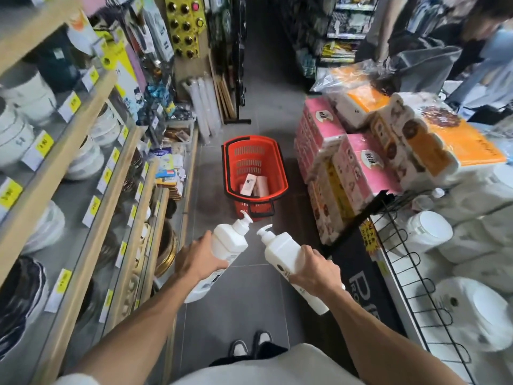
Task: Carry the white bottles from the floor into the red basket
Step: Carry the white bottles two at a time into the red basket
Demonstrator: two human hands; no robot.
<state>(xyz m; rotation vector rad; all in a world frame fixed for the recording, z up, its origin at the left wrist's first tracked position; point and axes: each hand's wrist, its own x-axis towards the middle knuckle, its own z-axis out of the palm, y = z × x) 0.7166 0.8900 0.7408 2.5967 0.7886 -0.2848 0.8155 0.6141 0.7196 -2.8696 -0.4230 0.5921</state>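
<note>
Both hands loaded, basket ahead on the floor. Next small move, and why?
Probably a step forward toward the red basket. The left hand grips the left pump bottle, the right hand the right pump bottle, both held in the air short of the basket, which stands on the floor ahead with room beside its pale boxes.

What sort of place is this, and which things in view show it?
Probably a household-goods shop aisle: yellow price tags along shelves of bowls, stacked packs of tissue paper, and a red basket on the floor.

left hand [198, 259] grips white bottle [226, 241] | right hand [315, 269] grips second bottle [283, 252] | red basket [280, 173] ahead
</note>
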